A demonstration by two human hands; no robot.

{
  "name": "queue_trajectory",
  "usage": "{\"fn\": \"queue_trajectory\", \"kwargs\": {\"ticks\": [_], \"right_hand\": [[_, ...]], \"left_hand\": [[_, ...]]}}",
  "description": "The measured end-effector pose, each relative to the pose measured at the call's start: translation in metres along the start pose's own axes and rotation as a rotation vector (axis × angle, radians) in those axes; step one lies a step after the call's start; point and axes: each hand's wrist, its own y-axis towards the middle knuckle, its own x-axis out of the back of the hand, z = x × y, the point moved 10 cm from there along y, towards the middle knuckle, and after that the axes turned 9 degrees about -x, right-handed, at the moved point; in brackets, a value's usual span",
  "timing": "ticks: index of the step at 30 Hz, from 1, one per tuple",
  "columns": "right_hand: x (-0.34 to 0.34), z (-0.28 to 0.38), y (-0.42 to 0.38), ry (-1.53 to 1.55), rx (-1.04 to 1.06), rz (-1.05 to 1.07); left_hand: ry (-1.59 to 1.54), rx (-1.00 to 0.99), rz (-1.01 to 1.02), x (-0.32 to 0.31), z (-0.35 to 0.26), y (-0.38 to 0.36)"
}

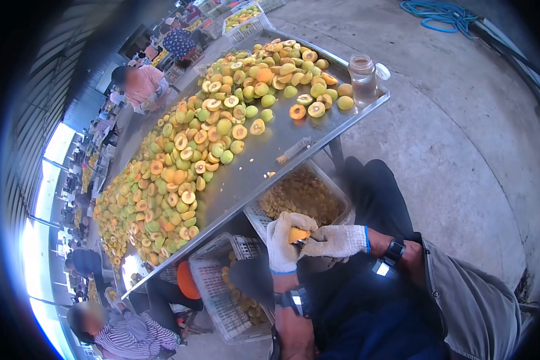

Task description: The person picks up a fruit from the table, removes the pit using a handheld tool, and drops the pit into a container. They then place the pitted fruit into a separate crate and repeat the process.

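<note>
Both of my hands wear off-white knitted gloves and meet above a pale crate point(261, 221) of brownish pits or scraps. My left hand point(284, 241) is wrapped round an orange-yellow piece of fruit point(298, 234), which looks like an apricot. Close against the fruit, my right hand point(336, 241) has its fingers closed. A small metallic glint shows at the fruit's lower side, but the tool itself is mostly hidden. Beyond my hands, a metal table point(237, 185) bears a large heap of whole and halved yellow-green fruit point(180, 156).
A tool with a wrapped handle point(295, 149) lies near the table edge. A clear bottle point(362, 81) stands at the table's far right corner. Another crate point(213, 297) with fruit pieces sits below the table. Co-workers point(144, 84) sit around it. Blue hose point(441, 15) lies coiled on the floor.
</note>
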Motion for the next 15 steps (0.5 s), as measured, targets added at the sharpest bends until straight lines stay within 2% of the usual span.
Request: {"fn": "queue_trajectory", "kwargs": {"ticks": [5,9,11,15], "right_hand": [[0.010,0.012,-0.005,-0.192,0.017,-0.055],[0.011,0.009,-0.001,-0.197,-0.001,-0.050],[0.009,0.000,0.003,-0.208,-0.051,-0.036],[0.005,-0.004,0.002,-0.143,-0.091,-0.030]], "left_hand": [[0.006,0.047,-0.090,0.014,0.016,0.000],[0.089,0.027,-0.101,0.015,0.016,0.001],[0.359,-0.053,-0.114,0.018,0.007,0.002],[0.238,-0.006,-0.129,0.021,0.013,0.000]]}}
